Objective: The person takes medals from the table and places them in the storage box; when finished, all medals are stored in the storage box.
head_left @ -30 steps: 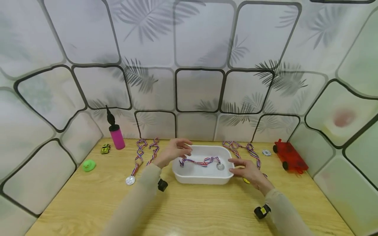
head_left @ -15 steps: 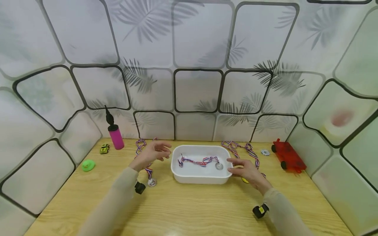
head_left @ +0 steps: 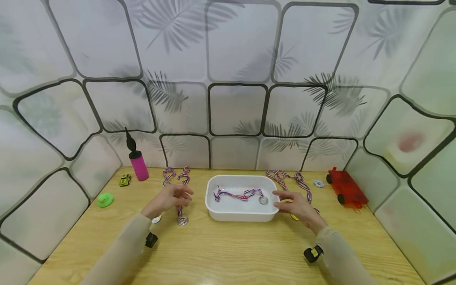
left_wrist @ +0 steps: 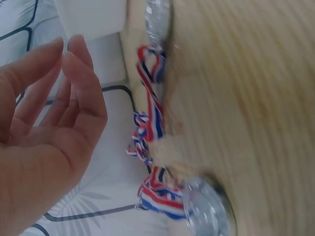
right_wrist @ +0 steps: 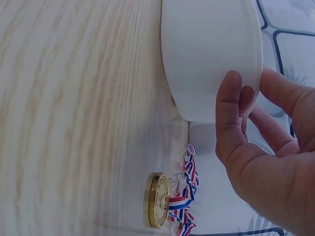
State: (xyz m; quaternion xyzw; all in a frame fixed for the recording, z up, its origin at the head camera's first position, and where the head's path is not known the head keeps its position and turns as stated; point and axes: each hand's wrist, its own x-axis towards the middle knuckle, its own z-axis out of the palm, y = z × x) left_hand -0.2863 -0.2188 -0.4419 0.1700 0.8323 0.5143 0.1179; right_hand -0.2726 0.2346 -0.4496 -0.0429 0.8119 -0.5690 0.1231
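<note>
There's the tabletop (head_left: 228,253), and centre stage the white tub (head_left: 242,217), its right end gripped by the right hand (head_left: 297,206)! The left hand (head_left: 167,200) hangs empty, fingers loosely curved, above striped ribbons (head_left: 185,176). Only the head view finds the silver medal (head_left: 263,200) inside; the right wrist view bares the gold medal (right_wrist: 161,200).

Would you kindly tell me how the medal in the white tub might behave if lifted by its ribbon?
The ribbon is probably floppy, as it lies twisted. The silver medal, a disc at one end, would likely dangle as the weight. Lying flat in the white tub, it seems unlikely to roll.
</note>
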